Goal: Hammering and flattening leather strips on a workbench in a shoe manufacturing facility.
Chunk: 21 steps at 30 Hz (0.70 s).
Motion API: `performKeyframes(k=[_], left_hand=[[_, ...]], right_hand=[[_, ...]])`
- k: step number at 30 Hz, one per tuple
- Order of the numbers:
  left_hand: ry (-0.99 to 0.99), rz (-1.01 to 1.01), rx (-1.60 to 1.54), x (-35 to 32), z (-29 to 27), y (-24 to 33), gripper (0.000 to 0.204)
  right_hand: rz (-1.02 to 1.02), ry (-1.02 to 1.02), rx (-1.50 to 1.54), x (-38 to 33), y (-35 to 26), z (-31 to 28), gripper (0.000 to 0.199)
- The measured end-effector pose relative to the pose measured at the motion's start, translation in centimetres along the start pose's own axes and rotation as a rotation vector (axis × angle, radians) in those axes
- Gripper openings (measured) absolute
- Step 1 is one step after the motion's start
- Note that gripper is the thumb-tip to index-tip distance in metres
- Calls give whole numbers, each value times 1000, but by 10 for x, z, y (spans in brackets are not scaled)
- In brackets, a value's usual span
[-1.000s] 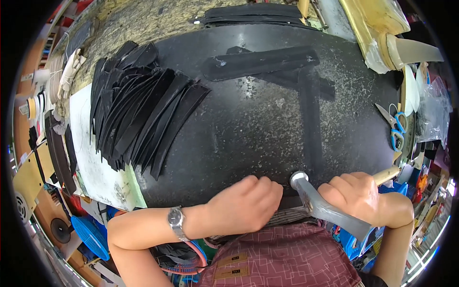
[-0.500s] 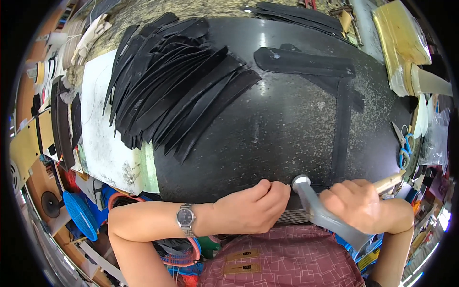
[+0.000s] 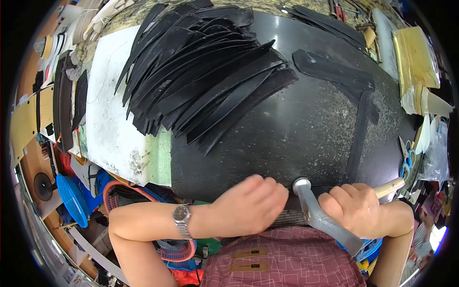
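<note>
My right hand [image 3: 354, 208] is wrapped round the wooden handle of a hammer [image 3: 325, 220] with a grey metal head. The hammer's round face meets the front edge of the black work surface [image 3: 239, 165]. To its left, my left hand [image 3: 251, 203] is closed, its fingers curled with the knuckles up; whatever they hold is hidden. A large fanned pile of black, leather-like strips [image 3: 205, 67] lies beyond my hands. Further right, a wide black strip [image 3: 330, 69] lies crosswise above a long narrow strip [image 3: 357, 138] that runs toward the hammer.
Blue-handled scissors [image 3: 406, 165] lie at the right edge. More black strips [image 3: 330, 26] lie at the back, near a yellowish wrapped block [image 3: 416, 60]. A white board [image 3: 112, 119] borders the work surface on the left. Below it are a blue basket [image 3: 71, 198] and a pink basket [image 3: 112, 193].
The view has turned, so the pile and strips appear further right. My left fingers have gone from a pinch to a more curled, knuckles-up pose. The hammer stays at the front edge in my right hand.
</note>
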State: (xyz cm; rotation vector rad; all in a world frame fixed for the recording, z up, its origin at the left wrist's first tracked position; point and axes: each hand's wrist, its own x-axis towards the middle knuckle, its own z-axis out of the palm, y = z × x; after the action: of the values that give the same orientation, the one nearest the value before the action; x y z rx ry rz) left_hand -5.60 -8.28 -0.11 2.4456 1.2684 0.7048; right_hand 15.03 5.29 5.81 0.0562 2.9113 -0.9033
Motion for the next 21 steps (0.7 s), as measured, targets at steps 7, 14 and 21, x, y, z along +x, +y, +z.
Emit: performKeyframes(k=[7, 14, 21], left_hand=[[-9, -91, -2, -17, -8, 3, 33], [17, -41, 229, -31, -10, 7, 33], [100, -162, 102, -41, -8, 13, 33]], right_hand=[[-33, -9, -28, 15, -5, 2, 23], [-52, -23, -69, 26, -9, 9, 23], [-92, -24, -93, 40, -14, 8, 22]])
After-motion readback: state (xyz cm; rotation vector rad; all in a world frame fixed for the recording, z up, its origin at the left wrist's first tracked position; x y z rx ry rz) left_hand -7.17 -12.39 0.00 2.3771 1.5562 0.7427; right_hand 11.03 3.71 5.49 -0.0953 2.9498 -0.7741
